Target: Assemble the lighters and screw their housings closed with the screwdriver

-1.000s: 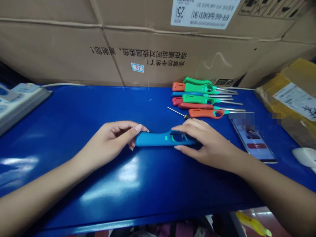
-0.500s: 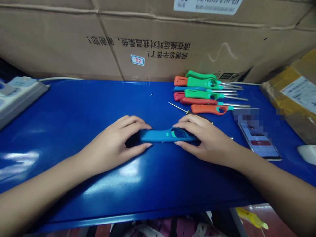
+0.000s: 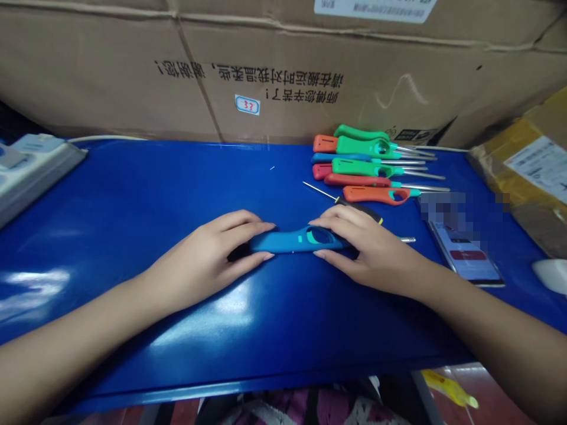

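A blue long-nosed lighter (image 3: 292,241) lies flat on the blue table (image 3: 133,212), its metal nozzle tip poking out to the right. My left hand (image 3: 212,257) grips its left end between thumb and fingers. My right hand (image 3: 367,248) is closed over its right end near the trigger hole. A small black-handled screwdriver (image 3: 349,203) lies just behind my right hand.
Several green, orange, red and blue lighters (image 3: 367,168) are stacked at the back right. A phone (image 3: 465,251) lies to the right, beside a yellow parcel (image 3: 527,165). A power strip (image 3: 31,171) sits far left. Large cardboard boxes (image 3: 266,65) wall off the back.
My left hand has closed round the lighter's left end, from a fingertip touch a second ago. The lighter stays put; the head has tilted down slightly.
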### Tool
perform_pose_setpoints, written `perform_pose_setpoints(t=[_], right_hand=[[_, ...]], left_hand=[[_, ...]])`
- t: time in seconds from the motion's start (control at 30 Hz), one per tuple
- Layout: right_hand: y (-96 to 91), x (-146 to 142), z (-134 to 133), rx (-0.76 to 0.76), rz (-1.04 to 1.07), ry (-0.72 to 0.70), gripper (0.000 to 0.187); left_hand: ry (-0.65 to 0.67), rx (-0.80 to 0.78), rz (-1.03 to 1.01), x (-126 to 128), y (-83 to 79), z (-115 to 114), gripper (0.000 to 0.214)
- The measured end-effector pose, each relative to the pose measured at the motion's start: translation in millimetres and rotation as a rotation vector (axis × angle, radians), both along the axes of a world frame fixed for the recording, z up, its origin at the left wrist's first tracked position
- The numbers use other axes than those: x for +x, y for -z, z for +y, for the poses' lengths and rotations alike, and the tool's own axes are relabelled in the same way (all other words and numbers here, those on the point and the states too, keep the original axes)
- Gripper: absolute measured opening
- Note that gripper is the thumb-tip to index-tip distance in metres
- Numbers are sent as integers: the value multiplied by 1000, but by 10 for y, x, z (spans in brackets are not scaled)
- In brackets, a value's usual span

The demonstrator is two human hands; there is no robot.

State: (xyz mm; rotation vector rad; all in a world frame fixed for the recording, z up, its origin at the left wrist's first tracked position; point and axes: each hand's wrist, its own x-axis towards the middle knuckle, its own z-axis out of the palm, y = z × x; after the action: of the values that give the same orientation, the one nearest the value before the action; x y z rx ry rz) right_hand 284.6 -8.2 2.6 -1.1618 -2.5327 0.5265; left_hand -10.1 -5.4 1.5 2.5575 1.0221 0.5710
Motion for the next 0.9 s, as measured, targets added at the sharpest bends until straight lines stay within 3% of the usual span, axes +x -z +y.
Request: perform_pose_setpoints(t=[0.9], right_hand=[[1, -28, 10, -49, 109, 23, 36]], left_hand=[[-13, 9, -24, 36, -1, -6, 34]])
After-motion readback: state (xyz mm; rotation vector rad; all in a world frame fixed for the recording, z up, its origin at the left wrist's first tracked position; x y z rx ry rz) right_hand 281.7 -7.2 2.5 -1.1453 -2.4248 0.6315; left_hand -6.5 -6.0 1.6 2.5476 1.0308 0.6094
